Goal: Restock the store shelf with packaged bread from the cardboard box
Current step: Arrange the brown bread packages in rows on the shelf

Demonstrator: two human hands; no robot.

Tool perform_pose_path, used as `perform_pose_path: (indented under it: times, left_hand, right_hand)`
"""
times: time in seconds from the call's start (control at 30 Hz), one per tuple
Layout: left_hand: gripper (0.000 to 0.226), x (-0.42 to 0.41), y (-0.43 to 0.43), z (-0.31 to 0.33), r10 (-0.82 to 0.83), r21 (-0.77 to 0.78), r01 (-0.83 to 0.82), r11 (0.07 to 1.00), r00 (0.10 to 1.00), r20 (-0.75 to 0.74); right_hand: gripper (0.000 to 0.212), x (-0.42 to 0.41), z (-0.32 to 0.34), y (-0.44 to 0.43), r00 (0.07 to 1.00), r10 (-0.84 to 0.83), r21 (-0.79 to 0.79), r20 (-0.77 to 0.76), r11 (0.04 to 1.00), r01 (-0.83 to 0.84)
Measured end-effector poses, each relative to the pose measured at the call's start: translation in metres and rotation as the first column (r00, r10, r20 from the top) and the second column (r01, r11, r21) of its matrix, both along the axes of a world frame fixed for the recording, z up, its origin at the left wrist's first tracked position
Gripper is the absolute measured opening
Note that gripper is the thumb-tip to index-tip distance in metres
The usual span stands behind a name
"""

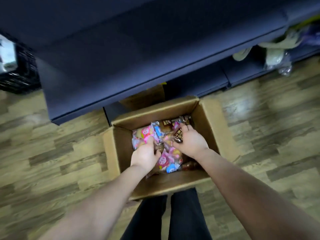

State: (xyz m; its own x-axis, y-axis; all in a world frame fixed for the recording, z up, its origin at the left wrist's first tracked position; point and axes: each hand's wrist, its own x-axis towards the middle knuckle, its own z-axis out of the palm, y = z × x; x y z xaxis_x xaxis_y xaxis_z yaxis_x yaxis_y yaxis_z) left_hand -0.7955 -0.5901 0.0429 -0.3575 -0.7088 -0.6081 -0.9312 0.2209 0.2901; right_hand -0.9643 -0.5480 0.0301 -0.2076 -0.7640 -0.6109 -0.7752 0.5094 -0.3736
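Head view: the cardboard box (209,118) stood on the floor (52,153) at frame centre, below the dark shelf (121,63), with bread packets (163,160) inside. The left hand (145,155) had its grip closed round a brown packet (159,146). The right hand (190,141) had its grip closed round a lettered packet (178,135).

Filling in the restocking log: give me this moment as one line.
stage: picking from cardboard box | left hand: grips small brown packet | right hand: grips brown printed bread packet | dark blue shelf: beyond box
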Motion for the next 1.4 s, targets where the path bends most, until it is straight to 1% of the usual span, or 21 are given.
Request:
perform_pose_path:
  times: [0.07,0.17,0.23,0.43,0.57,0.67,0.8,0.97,1.03,1.1,1.2,1.27,1.4]
  left_hand:
    - [0.033,0.008,-0.017,0.035,0.058,-0.047,-0.059,0.997,0.998,-0.023]
    - [0.032,0.019,-0.037,0.089,0.232,-0.082,-0.251,0.964,0.954,-0.192]
    - [0.036,0.026,-0.046,0.123,0.280,-0.108,-0.321,0.941,0.917,-0.284]
    - [0.048,0.039,-0.076,0.220,0.262,-0.227,-0.387,0.894,0.862,-0.435]
    - [0.043,0.047,-0.101,0.281,0.275,-0.279,-0.467,0.839,0.806,-0.524]
    - [0.038,0.053,-0.115,0.317,0.273,-0.308,-0.503,0.807,0.781,-0.561]
    - [0.038,0.058,-0.126,0.355,0.260,-0.343,-0.564,0.751,0.730,-0.632]
    - [0.044,0.053,-0.141,0.387,0.263,-0.314,-0.688,0.654,0.596,-0.759]
    - [0.048,0.048,-0.145,0.390,0.270,-0.288,-0.708,0.645,0.564,-0.780]
    - [0.050,0.040,-0.148,0.388,0.274,-0.283,-0.703,0.652,0.567,-0.777]
    - [0.052,0.029,-0.154,0.382,0.263,-0.298,-0.673,0.678,0.599,-0.756]
    - [0.053,0.026,-0.165,0.380,0.258,-0.311,-0.665,0.679,0.613,-0.747]
    - [0.052,0.026,-0.193,0.386,0.243,-0.323,-0.675,0.664,0.602,-0.760]
  right_hand:
    - [0.087,0.002,0.037,-0.024,0.998,0.050,-0.060,-0.023,0.997,-0.051]
    - [0.084,0.004,0.099,-0.059,0.987,0.151,-0.152,-0.060,0.976,-0.158]
    - [0.081,0.003,0.141,-0.083,0.971,0.220,-0.199,-0.094,0.951,-0.235]
    - [0.079,0.009,0.271,-0.145,0.930,0.346,-0.350,-0.120,0.862,-0.366]
    - [0.078,0.022,0.331,-0.160,0.898,0.408,-0.403,-0.167,0.802,-0.440]
    - [0.075,0.032,0.364,-0.164,0.848,0.472,-0.406,-0.239,0.745,-0.529]
    - [0.075,0.037,0.403,-0.173,0.813,0.496,-0.476,-0.304,0.660,-0.581]
    - [0.076,0.025,0.435,-0.182,0.810,0.454,-0.561,-0.371,0.586,-0.585]
    - [0.074,0.019,0.435,-0.182,0.803,0.443,-0.577,-0.398,0.560,-0.595]
    - [0.072,0.013,0.430,-0.183,0.794,0.431,-0.558,-0.428,0.566,-0.607]
    - [0.071,0.008,0.423,-0.191,0.796,0.396,-0.520,-0.458,0.607,-0.601]
    - [0.069,0.007,0.422,-0.202,0.808,0.356,-0.515,-0.469,0.633,-0.578]
    - [0.066,0.006,0.419,-0.223,0.837,0.280,-0.533,-0.470,0.666,-0.522]
